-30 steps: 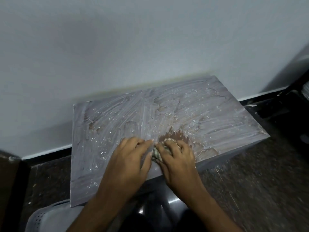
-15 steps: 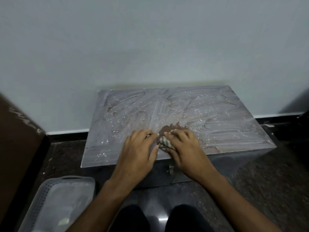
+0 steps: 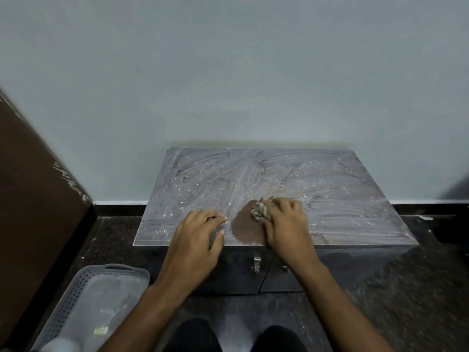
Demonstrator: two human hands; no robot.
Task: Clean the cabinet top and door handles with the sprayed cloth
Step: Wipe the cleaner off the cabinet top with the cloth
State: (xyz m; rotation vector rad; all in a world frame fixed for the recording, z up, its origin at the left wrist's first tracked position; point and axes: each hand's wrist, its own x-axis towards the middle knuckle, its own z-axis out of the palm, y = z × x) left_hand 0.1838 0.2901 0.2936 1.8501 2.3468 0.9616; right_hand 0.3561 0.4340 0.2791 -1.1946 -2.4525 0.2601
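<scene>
Since the earlier frames: hands, previously touching over the cloth, are now apart; the right hand has carried the cloth toward the right and slightly back, and the wiped dark patch is larger.

Nearest, on the dark floor at lower left: a grey perforated plastic basket (image 3: 76,288), contents blurred. Person's dark-clad knees at the bottom edge.

Cabinet front: dark doors, with a metal door handle (image 3: 256,264) just below the front edge, near centre; a second handle (image 3: 284,269) partly hidden by the right forearm.

Cabinet top (image 3: 342,199): covered in whitish streaked film with scattered droplets. One bare dark-brown patch (image 3: 245,228) runs from the front edge back, near centre.

Left hand (image 3: 195,240): lies palm-down across the front edge, left of the patch, fingers extended and relaxed, tips on the surface. Holds nothing.

Right hand (image 3: 285,222): just right of the patch, fingers curled around a crumpled pale cloth (image 3: 258,210), pressing it onto the top. Cloth sits at the back end of the patch and protrudes from the hand on its left side.

Beyond: pale wall (image 3: 228,72) behind the cabinet's back edge, with a dark skirting at its foot. Brown panel (image 3: 30,174) leans in at the left.
</scene>
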